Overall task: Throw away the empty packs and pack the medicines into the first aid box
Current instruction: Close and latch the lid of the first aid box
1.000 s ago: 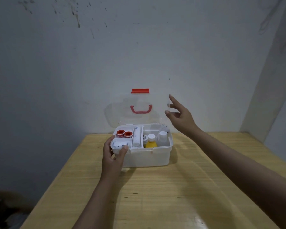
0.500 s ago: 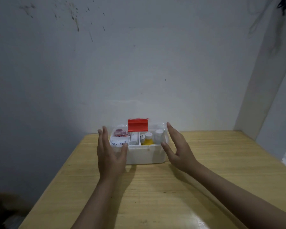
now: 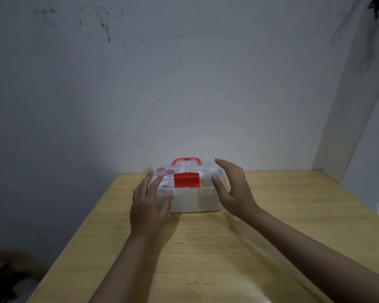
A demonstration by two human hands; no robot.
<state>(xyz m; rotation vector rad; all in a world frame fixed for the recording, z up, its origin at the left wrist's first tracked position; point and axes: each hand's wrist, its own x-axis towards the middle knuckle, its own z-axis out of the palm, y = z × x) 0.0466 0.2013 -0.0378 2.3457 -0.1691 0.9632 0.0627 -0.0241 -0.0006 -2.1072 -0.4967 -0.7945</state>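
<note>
The white first aid box [image 3: 193, 202] stands at the far edge of the wooden table [image 3: 271, 226], against the wall. Its clear lid [image 3: 162, 173] is down, with a red handle [image 3: 186, 161] on top and a red latch [image 3: 186, 179] at the front. Small bottles and packs show faintly through the lid. My left hand [image 3: 150, 204] is at the box's left front corner, fingers spread, fingertips on the lid. My right hand [image 3: 233, 189] is at the right end, fingers apart, thumb against the lid's edge. Neither hand grips anything.
A grey-white wall [image 3: 184, 84] rises right behind the box. A wall corner or pillar [image 3: 354, 127] stands at the right. Dark floor with clutter [image 3: 7, 276] lies beyond the table's left edge.
The lid went from standing open to lying down on the box. My right hand came down from the raised lid to the box's right end; my left hand let go of the rim and flattened.
</note>
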